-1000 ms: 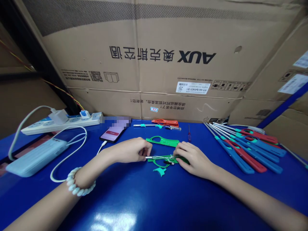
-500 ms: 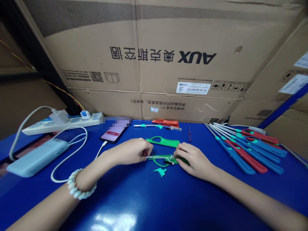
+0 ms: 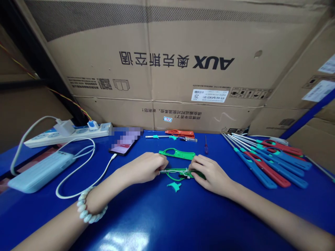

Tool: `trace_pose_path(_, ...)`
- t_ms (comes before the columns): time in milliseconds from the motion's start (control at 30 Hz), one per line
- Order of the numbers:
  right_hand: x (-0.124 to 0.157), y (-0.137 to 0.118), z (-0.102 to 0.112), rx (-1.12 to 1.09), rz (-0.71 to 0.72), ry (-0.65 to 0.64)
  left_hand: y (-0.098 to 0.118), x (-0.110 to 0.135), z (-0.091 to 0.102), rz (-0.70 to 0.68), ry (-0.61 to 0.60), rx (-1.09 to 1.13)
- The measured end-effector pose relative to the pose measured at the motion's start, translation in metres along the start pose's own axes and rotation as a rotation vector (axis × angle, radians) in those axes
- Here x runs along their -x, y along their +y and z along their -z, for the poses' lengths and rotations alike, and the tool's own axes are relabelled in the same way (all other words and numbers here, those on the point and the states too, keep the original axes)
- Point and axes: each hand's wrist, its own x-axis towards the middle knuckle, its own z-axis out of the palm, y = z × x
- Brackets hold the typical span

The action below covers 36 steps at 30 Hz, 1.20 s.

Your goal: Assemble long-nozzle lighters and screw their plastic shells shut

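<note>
Both hands, left hand and right hand, pinch the green lighter half, lying crosswise, metal tube pointing left

Left forearm: enters from the near left and runs up toward the centre, lying low over the surface, bare to the wrist.
Left wrist: slightly bent, turning the hand toward the right.
Left hand: palm down, knuckles up, fingers curled under with thumb and fingertips pinched together at its right edge.
Right forearm: enters from the near right and slants up toward the centre, bare, low and nearly straight.
Right wrist: straight, in line with the forearm.
Right hand: palm down, fingers bent, tips pressed down at its left edge.
Hands together: near each other at the centre, not touching, fingertips facing.
</note>
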Motion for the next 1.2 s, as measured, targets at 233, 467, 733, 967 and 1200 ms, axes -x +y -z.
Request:
trace_pose_path(233,-0.001,-0.003,0.004,0.03,-0.021,-0.011,0.001,-0.001,-0.003,-0.038,0.045,-0.13)
trace_pose_path(467,0.0,-0.004,0.004,0.042,-0.041,-0.033,0.004,-0.001,-0.001,-0.027,0.06,-0.228)
trace_pose_path(733,-0.005,-0.013,0.002,0.024,0.004,-0.003,0.009,-0.001,0.003,-0.024,0.103,-0.164)
trace_pose_path(967,-0.007,-0.016,-0.002,-0.007,0.043,-0.02,0.018,-0.013,-0.014,-0.061,0.173,-0.131)
trace_pose_path(1200,-0.007,-0.016,-0.003,0.002,0.04,-0.03,0.019,-0.016,-0.021,-0.067,0.162,-0.146)
